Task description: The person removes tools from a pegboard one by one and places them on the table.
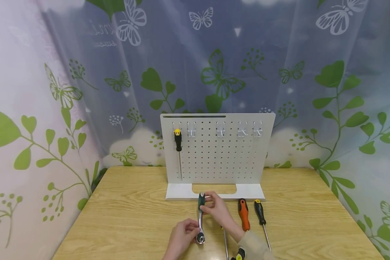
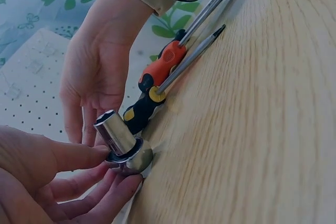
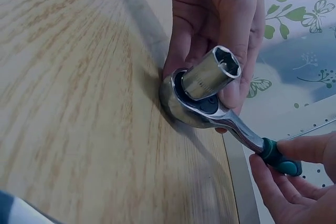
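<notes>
A ratchet wrench (image 1: pixel 200 218) with a green and black handle and a chrome head is held between both hands just in front of the pegboard. My left hand (image 1: pixel 183 235) pinches it at the head, thumb on one side and fingers on the other. With thumb and fingertips my right hand (image 1: pixel 217 209) grips the green handle (image 3: pixel 273 156) near its far end. A silver socket (image 3: pixel 212 74) sticks out from the ratchet head, its hollow end facing up in the right wrist view. In the left wrist view the wrench's handle is hidden.
Behind stands a white pegboard (image 1: pixel 214 155) with several clear hooks along its top; a yellow-black screwdriver (image 1: pixel 178 141) hangs at its left. On the wooden table (image 1: pixel 123 216), right of the hands, lie an orange-handled screwdriver (image 1: pixel 243 215), a black-handled one (image 1: pixel 260 213) and another's shaft (image 1: pixel 225 242).
</notes>
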`<state>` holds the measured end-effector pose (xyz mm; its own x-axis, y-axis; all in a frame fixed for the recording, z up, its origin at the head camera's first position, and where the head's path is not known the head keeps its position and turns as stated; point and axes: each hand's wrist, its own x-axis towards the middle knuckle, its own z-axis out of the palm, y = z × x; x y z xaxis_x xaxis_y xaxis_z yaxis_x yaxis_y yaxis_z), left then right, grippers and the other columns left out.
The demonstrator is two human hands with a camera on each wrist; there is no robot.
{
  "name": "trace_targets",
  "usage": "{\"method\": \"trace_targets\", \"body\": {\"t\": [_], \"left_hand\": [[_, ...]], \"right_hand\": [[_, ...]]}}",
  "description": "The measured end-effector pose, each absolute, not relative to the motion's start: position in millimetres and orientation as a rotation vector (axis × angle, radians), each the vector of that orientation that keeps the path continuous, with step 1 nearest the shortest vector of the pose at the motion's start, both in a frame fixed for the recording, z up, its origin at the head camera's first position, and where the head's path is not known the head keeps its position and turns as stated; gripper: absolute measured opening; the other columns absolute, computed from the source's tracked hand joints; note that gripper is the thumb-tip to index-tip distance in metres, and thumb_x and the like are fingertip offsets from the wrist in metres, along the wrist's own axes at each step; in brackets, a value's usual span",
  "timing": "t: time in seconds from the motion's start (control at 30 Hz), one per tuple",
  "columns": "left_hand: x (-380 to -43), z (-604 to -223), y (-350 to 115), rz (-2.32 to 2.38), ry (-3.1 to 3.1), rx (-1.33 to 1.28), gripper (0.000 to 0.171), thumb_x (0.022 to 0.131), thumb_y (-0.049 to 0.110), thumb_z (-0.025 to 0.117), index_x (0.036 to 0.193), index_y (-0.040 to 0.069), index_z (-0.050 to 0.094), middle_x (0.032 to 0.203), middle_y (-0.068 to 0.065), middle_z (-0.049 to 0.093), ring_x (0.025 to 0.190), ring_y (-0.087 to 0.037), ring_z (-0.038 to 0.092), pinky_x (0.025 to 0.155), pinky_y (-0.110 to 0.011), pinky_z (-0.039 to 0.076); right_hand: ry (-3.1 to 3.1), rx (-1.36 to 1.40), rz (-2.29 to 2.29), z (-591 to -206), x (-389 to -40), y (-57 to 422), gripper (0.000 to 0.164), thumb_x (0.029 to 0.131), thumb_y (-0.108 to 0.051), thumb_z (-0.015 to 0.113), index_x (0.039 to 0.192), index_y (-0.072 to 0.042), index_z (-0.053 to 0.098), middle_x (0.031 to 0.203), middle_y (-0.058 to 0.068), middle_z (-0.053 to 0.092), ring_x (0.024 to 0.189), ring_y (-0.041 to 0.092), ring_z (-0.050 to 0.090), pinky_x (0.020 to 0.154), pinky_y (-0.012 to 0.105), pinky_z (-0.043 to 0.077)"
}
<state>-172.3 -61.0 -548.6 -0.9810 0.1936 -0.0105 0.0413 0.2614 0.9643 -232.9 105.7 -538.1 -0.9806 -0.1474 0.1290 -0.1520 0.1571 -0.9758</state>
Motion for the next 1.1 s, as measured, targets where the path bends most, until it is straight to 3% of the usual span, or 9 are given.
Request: {"method": "trace_targets", "body": {"t": [0.37, 0.67, 1.1], "left_hand": [[-171, -545, -63, 1.708, 2.503, 0.248, 0.010, 0.088, 0.001, 0.074, 0.098, -0.003, 0.072, 0.083, -0.006, 0.072, 0.071, -0.013, 0.068, 0.056, -0.022, 0.057], [-169, -545, -68, 1.593, 2.625, 0.288, 0.009, 0.086, 0.006, 0.079, 0.092, 0.002, 0.075, 0.081, -0.002, 0.074, 0.072, -0.013, 0.070, 0.063, -0.021, 0.054], [-163, -546, -76, 1.547, 2.639, 0.309, 0.009, 0.084, 0.009, 0.081, 0.088, 0.002, 0.076, 0.075, -0.003, 0.075, 0.068, -0.009, 0.068, 0.059, -0.019, 0.051]], "right_hand": [[-2.512, 0.312, 1.810, -536, -233, 106, 0.055, 0.082, 0.006, 0.078, 0.131, 0.008, 0.053, 0.108, 0.027, 0.067, 0.077, 0.025, 0.070, 0.062, 0.027, 0.061], [-2.639, 0.337, 1.673, -535, -234, 103, 0.055, 0.079, 0.003, 0.081, 0.128, 0.007, 0.056, 0.114, 0.025, 0.066, 0.088, 0.030, 0.071, 0.070, 0.030, 0.061], [-2.819, 0.369, 1.375, -538, -236, 99, 0.048, 0.077, -0.006, 0.085, 0.118, 0.007, 0.065, 0.097, 0.011, 0.069, 0.084, 0.022, 0.064, 0.069, 0.028, 0.054]]}}
